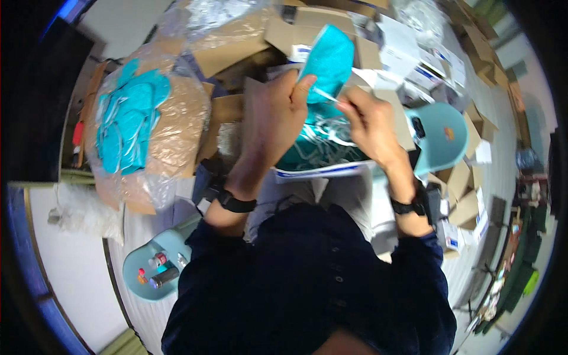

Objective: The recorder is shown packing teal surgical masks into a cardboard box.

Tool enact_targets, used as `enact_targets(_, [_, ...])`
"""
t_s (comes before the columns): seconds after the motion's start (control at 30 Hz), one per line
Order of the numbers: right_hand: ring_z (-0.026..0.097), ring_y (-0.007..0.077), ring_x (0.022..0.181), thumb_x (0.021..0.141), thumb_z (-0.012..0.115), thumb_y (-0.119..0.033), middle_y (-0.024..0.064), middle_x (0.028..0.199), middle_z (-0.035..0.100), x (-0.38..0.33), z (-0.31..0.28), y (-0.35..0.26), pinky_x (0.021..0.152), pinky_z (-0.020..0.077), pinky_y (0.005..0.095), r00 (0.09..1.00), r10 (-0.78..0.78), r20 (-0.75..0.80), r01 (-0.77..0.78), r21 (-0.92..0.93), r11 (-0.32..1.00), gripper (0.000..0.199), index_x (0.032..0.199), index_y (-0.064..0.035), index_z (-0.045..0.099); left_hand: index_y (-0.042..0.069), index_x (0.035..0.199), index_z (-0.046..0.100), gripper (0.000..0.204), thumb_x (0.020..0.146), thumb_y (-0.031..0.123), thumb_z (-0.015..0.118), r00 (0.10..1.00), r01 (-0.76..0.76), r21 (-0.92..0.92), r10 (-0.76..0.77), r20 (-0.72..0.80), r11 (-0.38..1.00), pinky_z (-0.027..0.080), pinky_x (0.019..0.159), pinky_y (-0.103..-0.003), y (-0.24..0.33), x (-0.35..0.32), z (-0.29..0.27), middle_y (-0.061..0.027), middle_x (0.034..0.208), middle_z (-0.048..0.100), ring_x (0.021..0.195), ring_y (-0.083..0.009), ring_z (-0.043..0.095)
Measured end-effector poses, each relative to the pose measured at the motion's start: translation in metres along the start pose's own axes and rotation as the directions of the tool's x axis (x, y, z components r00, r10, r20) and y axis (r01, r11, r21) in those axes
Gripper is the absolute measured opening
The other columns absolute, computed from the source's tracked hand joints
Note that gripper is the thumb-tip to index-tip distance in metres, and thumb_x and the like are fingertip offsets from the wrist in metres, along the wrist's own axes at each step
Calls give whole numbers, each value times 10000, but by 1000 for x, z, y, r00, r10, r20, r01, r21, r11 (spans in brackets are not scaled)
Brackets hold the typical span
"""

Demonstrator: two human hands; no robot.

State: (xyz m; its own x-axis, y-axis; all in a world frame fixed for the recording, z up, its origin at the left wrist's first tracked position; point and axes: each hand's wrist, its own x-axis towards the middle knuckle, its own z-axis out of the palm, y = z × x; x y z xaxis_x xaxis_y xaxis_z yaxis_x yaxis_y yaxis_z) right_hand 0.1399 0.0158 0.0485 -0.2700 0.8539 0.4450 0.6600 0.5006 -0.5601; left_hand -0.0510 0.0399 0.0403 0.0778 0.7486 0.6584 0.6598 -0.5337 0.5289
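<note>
A teal face mask (331,56) is raised above a white box, its rounded end pointing up and away from me. My left hand (281,112) is closed on the mask's lower left edge, thumb on top. With a pinch, my right hand (376,121) holds the mask's white strap (324,94), which is drawn out to the right. Under both hands, the open white box (331,173) rests by my lap and holds more teal masks (313,148) with tangled white straps. Part of the box's inside is hidden by my hands.
More teal masks (133,121) lie heaped on a plastic-wrapped carton (177,127) at left. Opened cardboard boxes (234,59) crowd the far side. A light-blue chair (444,139) stands right, and a light-blue tray-like surface (139,275) at lower left carries a bottle and small items.
</note>
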Motion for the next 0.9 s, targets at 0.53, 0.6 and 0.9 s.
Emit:
enact_targets(0.53, [401, 73, 610, 888, 625, -28, -12, 635, 452, -25, 10, 43, 554, 356, 261, 861, 359, 361, -454, 226, 862, 110, 809, -9, 550, 94, 763, 625, 277, 879, 338, 685, 484, 818, -378, -874, 46, 433, 411, 474, -264, -193, -32, -115, -40, 602, 601, 501, -121, 543])
enact_targets(0.6, [441, 87, 613, 883, 635, -48, 14, 644, 508, -23, 5, 47, 575, 393, 273, 827, 400, 395, -482, 131, 866, 106, 815, -9, 564, 82, 834, 629, 233, 900, 305, 642, 479, 748, -507, -877, -31, 427, 460, 545, -283, -254, -25, -149, -46, 665, 621, 584, -146, 569])
enact_targets(0.9, [637, 326, 758, 820, 690, -266, 155, 798, 664, -4, -2, 65, 690, 480, 422, 707, 317, 632, -137, -318, 938, 234, 804, -33, 693, -18, 1223, 565, 345, 954, 198, 570, 709, 643, -503, -697, 104, 578, 537, 775, -300, -214, 58, -156, -165, 1180, 610, 972, -216, 633])
